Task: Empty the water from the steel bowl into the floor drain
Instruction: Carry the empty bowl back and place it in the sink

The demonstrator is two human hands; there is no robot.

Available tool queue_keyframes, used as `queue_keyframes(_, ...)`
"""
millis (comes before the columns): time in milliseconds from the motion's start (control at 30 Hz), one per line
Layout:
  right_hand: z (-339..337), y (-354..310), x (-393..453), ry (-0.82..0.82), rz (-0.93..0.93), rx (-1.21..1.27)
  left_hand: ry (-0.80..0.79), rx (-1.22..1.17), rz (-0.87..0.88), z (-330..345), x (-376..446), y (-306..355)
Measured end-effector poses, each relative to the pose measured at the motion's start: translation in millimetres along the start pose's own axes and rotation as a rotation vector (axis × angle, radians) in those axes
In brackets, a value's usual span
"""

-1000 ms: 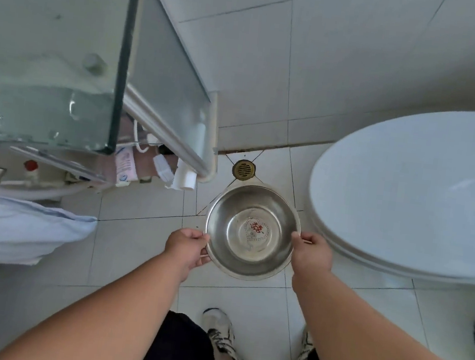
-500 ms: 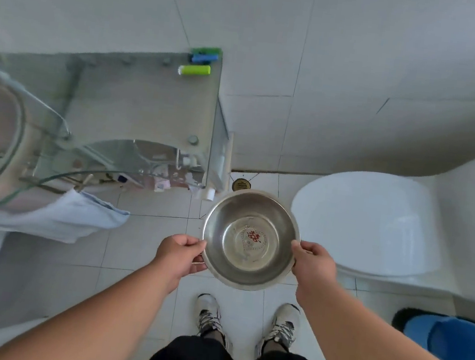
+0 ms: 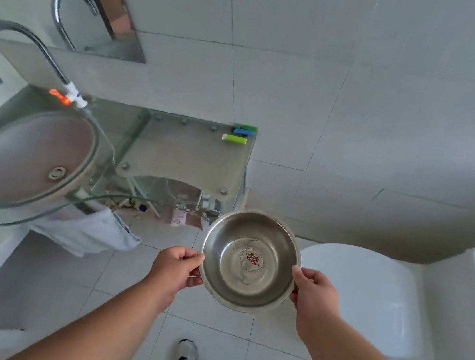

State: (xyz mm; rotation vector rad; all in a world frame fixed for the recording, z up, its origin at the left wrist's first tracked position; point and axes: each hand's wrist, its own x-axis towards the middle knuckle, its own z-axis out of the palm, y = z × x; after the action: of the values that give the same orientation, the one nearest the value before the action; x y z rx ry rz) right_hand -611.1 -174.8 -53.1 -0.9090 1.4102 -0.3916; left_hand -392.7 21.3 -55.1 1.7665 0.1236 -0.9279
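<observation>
I hold a round steel bowl upright in front of me, well above the tiled floor. A red heart-shaped mark shows on its bottom, and I cannot tell whether any water lies in it. My left hand grips the bowl's left rim and my right hand grips its right rim. The floor drain is hidden behind the bowl.
A glass washbasin with a curved tap stands at the left on a glass counter; a white towel hangs under it. A white toilet with its lid shut is at the right. My shoes stand on the floor tiles.
The view has risen from close above the floor to standing height. The bowl has come up with both hands and now covers the drain, which was visible just beyond it.
</observation>
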Motion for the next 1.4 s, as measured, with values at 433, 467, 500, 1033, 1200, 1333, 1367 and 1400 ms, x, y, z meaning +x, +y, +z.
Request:
queue_keyframes(433, 58, -66, -11, -0.160, -0.069, 0.003, 0.107, -0.274, 0.080, -38, -23, 52)
queue_keyframes(467, 66, -70, -13, -0.170, -0.075, 0.009, 0.113, -0.293, 0.085, -43, -24, 56)
queue_keyframes(500, 76, -74, -15, -0.184, -0.077, 0.019, 0.123, -0.314, 0.090, -51, -23, 61)
queue_keyframes(1033, 317, -108, -38, -0.240, -0.092, -0.016, 0.192, -0.429, 0.158, -227, 99, 137)
queue_keyframes(1200, 418, -107, -47, -0.226, -0.054, -0.013, 0.201, -0.396, 0.160, -305, 146, 169)
queue_keyframes(1333, 490, -104, -49, -0.258, -0.074, -0.048, 0.225, -0.419, 0.151, -363, 173, 179)
queue_keyframes(1367, 508, -104, -50, -0.262, -0.082, -0.073, 0.235, -0.435, 0.137, -377, 179, 178)
queue_keyframes(1400, 526, -103, -51, -0.270, -0.088, -0.103, 0.252, -0.458, 0.121, -390, 183, 178)
